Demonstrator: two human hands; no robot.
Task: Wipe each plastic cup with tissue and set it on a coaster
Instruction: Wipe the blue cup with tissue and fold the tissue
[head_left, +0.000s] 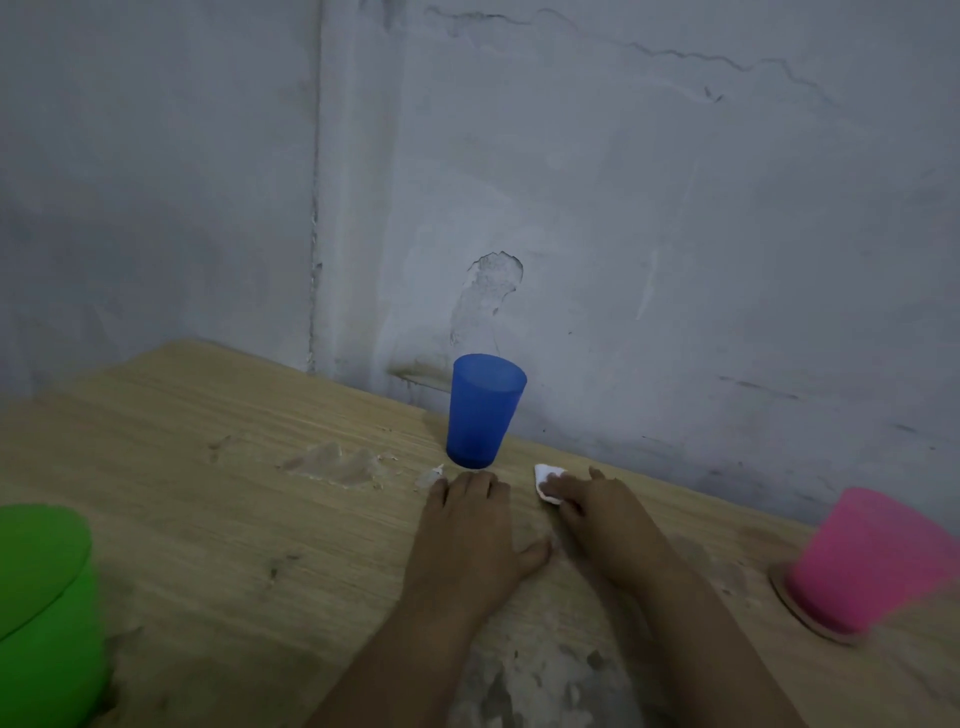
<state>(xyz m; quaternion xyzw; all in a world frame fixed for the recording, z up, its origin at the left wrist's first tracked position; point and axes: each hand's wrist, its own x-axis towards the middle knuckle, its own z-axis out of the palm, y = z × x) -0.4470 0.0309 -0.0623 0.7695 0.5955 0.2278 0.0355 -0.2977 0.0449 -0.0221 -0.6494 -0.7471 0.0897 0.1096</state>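
A blue plastic cup (483, 410) stands upright on the wooden table (208, 467) near the wall. Just in front of it my left hand (470, 540) lies flat on the table, fingers straight, fingertips close to the cup's base. My right hand (597, 512) rests on a small white tissue (548, 480), fingers laid over it to the right of the cup. A pink cup (878, 561) stands mouth-down on a brown coaster (789, 608) at the far right. A green cup (47, 613) is at the left edge, mouth-down as far as I can tell.
A grey cracked wall (623, 208) rises right behind the table's far edge. The tabletop has worn, whitish patches (337, 465) left of the blue cup and near the front.
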